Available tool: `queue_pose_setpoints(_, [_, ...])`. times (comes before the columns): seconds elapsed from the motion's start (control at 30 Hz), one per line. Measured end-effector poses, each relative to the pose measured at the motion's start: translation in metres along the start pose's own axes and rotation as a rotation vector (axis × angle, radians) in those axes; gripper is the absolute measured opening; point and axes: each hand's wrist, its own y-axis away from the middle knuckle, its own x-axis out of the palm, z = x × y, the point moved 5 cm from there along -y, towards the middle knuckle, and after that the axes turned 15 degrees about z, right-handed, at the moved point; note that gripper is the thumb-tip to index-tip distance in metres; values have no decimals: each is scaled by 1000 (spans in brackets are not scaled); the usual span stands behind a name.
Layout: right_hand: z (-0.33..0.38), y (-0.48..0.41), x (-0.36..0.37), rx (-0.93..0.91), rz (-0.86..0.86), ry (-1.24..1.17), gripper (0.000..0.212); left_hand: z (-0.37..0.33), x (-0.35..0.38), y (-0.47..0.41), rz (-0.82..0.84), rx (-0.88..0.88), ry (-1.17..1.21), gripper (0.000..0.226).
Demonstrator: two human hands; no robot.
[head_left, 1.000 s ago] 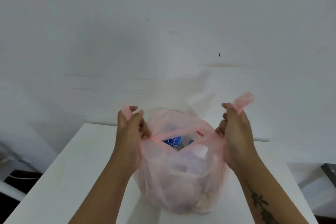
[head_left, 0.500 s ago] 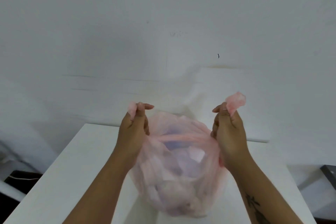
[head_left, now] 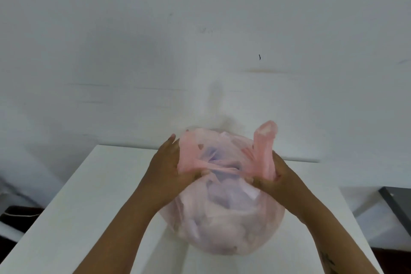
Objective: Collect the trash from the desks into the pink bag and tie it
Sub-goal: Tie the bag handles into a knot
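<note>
Head view shows the thin, translucent pink plastic bag [head_left: 222, 224], bulging with crumpled trash [head_left: 226, 191], resting on the white desk [head_left: 89, 198], the left hand [head_left: 170, 169] grasping its left handle strip [head_left: 189, 155] and the right hand [head_left: 287, 182] clenched round the right handle strip [head_left: 265, 147], whose loop stands above the fist. With the strips stretched across the mouth and no knot yet closed, a hard pull could likely tear the flimsy film or let a strip slip free. Packed contents might also push out through the gap, or the rounded bag could roll.
</note>
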Motion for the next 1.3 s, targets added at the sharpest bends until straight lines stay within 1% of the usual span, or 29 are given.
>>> queue_pose_setpoints(0.07, [-2,-6,1,25,-61,66,40,0,2,-4,13,-29,-85,60])
queue_pose_setpoints(0.1, [-1,-8,1,17,-96,23,31,1,1,-5,-5,-35,-90,55])
queue_pose_setpoints(0.13, [3,-8,1,-8,-115,-65,28,2,0,-5,-25,-37,-89,52])
queue_pose_setpoints(0.23, [18,-11,3,-87,-113,-325,36,-9,-2,-4,-59,-13,-40,46])
queue_pose_setpoints(0.33, [32,-15,-1,-173,-165,-523,34,-25,-5,-4,-136,17,248,36])
queue_pose_setpoints(0.4, [39,-16,-8,-227,-215,-664,33,-25,-10,-2,-243,-32,472,29])
queue_pose_setpoints(0.47, [42,-14,-17,-217,-261,-788,31,-19,-18,2,-363,-123,563,34])
queue_pose_setpoints(0.5, [42,-13,-21,-192,-278,-819,30,-17,-20,4,-375,-151,586,36])
queue_pose_setpoints(0.53, [43,-13,-23,-166,-287,-836,29,-18,-19,3,-341,-149,623,39])
queue_pose_setpoints(0.63, [43,-15,-27,-135,-286,-932,28,-26,-11,-3,-182,-66,776,50])
queue_pose_setpoints(0.7, [46,-19,-28,-151,-237,-1013,19,-29,-13,-7,-164,-19,813,50])
queue_pose_setpoints(0.77, [50,-23,-26,-190,-155,-1131,13,-31,-15,-10,-164,60,899,44])
queue_pose_setpoints(0.83, [50,-26,-22,-208,-88,-1261,10,-32,-16,-13,-198,121,1066,30])
queue_pose_setpoints(0.87, [49,-27,-19,-209,-72,-1325,11,-31,-16,-13,-233,135,1172,24])
queue_pose_setpoints(0.93, [45,-29,-17,-206,-71,-1422,14,-27,-16,-13,-296,136,1344,19])
queue_pose_setpoints(1.0, [43,-30,-13,-186,-75,-1430,16,-25,-15,-13,-308,113,1396,18])
queue_pose_setpoints(1.1, [43,-30,-8,-169,-131,-1365,19,-20,-10,-13,-319,50,1356,21])
queue_pose_setpoints(1.2, [48,-28,-4,-149,-215,-1203,18,-18,-7,-13,-360,-5,1104,28])
queue_pose_setpoints(1.3, [59,-29,3,-94,-176,-947,26,-27,-6,-15,-370,29,901,33])
